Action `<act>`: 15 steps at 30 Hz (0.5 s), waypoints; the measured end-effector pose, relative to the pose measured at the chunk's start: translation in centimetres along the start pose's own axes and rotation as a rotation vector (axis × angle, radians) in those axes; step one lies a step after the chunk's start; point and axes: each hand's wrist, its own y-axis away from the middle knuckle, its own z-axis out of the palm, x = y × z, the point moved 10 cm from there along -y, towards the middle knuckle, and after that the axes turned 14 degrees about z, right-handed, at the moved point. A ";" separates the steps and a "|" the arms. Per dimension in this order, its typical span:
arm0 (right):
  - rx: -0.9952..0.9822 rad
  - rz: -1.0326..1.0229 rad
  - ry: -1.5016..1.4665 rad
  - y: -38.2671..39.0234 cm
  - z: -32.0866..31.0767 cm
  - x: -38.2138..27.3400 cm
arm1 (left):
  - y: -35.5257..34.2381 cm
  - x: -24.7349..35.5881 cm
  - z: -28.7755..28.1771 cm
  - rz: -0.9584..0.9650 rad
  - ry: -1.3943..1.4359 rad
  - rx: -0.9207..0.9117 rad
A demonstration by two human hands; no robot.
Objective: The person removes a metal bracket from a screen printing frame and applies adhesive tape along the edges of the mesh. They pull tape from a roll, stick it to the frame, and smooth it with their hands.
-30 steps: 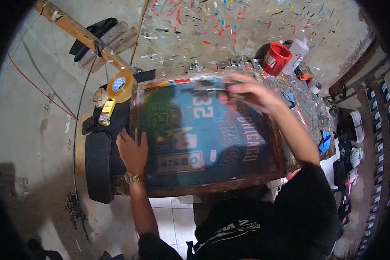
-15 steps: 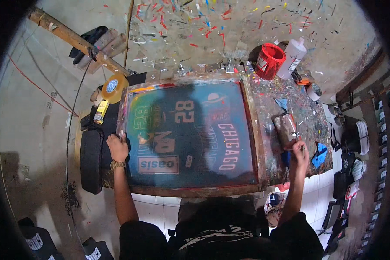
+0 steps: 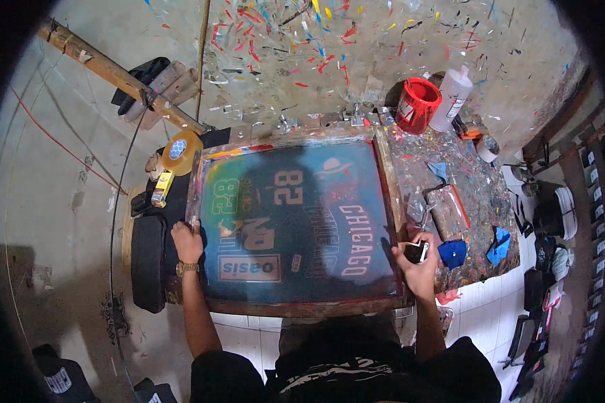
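In front of me lies a screen printing frame (image 3: 292, 308), a wooden frame with a blue-green mesh (image 3: 302, 228) that bears pale stencil lettering and shapes. My left hand (image 3: 187, 243), with a watch at the wrist, is closed round the frame's left edge. At the right edge of the frame, my right hand (image 3: 420, 265) is closed on a small dark flat piece with a pale edge (image 3: 415, 252); its kind I cannot make out. A slim metallic tool (image 3: 425, 216) shows just beyond that hand, beside a wrapped block (image 3: 448, 209).
Blue cloth scraps (image 3: 452, 254) lie on the paint-spattered tabletop (image 3: 410, 151). A red bucket (image 3: 418, 106), a pale bottle (image 3: 450, 99) and a tape roll (image 3: 487, 148) stand at the far right. Wide tape (image 3: 182, 152), a yellow box (image 3: 161, 189) and a black pad (image 3: 148, 263) sit left.
My right hand has moved left and nearer, from the wrapped block to the frame's right edge, and now holds the small dark piece. My left hand stays on the left edge.
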 end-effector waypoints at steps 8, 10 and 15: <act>-0.022 0.030 0.015 -0.2 0.3 -0.2 | 0.2 0.8 -1.4 -0.025 0.050 0.032; -0.065 0.081 -0.091 -0.4 0.7 0.5 | 0.0 1.2 -1.4 0.011 0.042 0.035; -0.059 0.103 -0.076 -0.6 0.9 1.6 | -0.2 1.7 -2.1 0.027 0.024 0.013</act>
